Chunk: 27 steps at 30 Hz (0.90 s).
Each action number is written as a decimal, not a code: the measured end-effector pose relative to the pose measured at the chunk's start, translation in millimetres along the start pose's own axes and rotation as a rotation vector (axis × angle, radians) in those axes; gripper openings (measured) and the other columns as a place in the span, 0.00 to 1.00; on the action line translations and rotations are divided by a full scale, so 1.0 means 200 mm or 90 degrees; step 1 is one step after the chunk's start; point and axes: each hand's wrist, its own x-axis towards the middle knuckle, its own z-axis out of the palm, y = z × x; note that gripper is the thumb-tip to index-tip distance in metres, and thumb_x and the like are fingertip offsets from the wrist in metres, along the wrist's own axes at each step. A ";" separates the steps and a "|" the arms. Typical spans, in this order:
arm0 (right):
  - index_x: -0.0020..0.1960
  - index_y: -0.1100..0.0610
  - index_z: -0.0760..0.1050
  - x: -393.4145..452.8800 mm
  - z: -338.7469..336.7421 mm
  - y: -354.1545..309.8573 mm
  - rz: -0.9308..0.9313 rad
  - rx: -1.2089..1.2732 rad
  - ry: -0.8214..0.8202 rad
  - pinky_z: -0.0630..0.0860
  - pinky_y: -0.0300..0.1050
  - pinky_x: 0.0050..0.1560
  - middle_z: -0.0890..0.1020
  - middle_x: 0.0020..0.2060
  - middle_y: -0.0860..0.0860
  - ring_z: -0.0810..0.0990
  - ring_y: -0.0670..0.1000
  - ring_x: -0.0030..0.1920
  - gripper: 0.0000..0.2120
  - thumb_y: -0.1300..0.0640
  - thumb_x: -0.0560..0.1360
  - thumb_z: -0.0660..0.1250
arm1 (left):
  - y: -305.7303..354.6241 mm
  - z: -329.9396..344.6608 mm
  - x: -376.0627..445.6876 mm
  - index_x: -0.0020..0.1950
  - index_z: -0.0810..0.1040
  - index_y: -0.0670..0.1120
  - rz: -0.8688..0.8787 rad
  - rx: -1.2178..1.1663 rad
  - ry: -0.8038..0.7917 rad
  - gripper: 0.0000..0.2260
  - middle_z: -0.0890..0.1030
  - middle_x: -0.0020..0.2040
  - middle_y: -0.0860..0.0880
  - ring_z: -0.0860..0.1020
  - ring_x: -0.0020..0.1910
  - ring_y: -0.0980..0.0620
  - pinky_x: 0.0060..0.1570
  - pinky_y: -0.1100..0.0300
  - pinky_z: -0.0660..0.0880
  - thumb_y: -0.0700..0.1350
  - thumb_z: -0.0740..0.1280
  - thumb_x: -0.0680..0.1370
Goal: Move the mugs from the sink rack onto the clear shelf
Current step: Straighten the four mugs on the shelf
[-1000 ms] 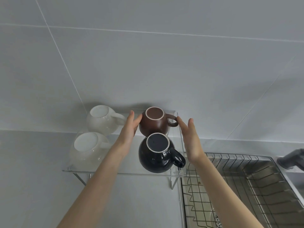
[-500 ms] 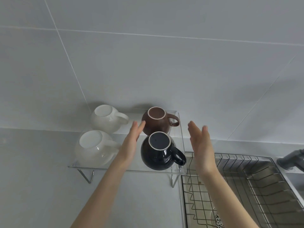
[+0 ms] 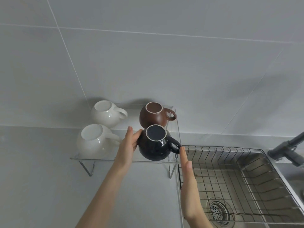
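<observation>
While four round-bellied ceramic mugs are being carried upside down by the clear acrylic shelf (image 3: 105,159) on its bent wire legs, nothing is being held by the steel wire sink rack (image 3: 233,175), through whose grid only the sink's round perforated drain (image 3: 219,211) is being shown. Two glossy white mugs are being kept on the shelf's left side, the rear white mug (image 3: 105,113) and the front white mug (image 3: 96,141); on the right, the matte brown mug (image 3: 153,115) is being crowded from the front by the glossy black mug (image 3: 155,143) (whether they touch cannot be told). The black mug is being flanked by flat, extended fingers: the left hand (image 3: 128,145) is being pressed against its side, the right hand (image 3: 186,170) against its handle tip. A dark grey faucet (image 3: 289,149) is being cropped at the right edge.
</observation>
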 end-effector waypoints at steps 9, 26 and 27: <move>0.72 0.42 0.55 0.07 -0.03 -0.02 -0.029 -0.020 -0.009 0.52 0.14 0.58 0.58 0.72 0.34 0.53 0.24 0.67 0.26 0.38 0.76 0.41 | 0.03 0.01 -0.11 0.70 0.63 0.41 -0.014 -0.012 0.034 0.26 0.65 0.73 0.47 0.62 0.72 0.53 0.73 0.58 0.55 0.55 0.44 0.79; 0.73 0.46 0.55 0.09 -0.02 -0.05 -0.011 0.003 -0.013 0.55 0.12 0.50 0.58 0.73 0.37 0.56 0.15 0.56 0.31 0.39 0.72 0.45 | 0.01 0.05 -0.16 0.69 0.65 0.44 -0.006 -0.043 0.053 0.23 0.68 0.70 0.50 0.63 0.72 0.54 0.70 0.62 0.57 0.54 0.46 0.79; 0.74 0.46 0.55 0.09 -0.01 -0.06 -0.011 0.011 -0.007 0.56 0.12 0.49 0.58 0.73 0.37 0.56 0.15 0.55 0.32 0.39 0.71 0.45 | 0.01 0.05 -0.16 0.68 0.66 0.45 -0.009 -0.036 0.053 0.22 0.69 0.69 0.50 0.63 0.72 0.55 0.70 0.62 0.57 0.54 0.46 0.80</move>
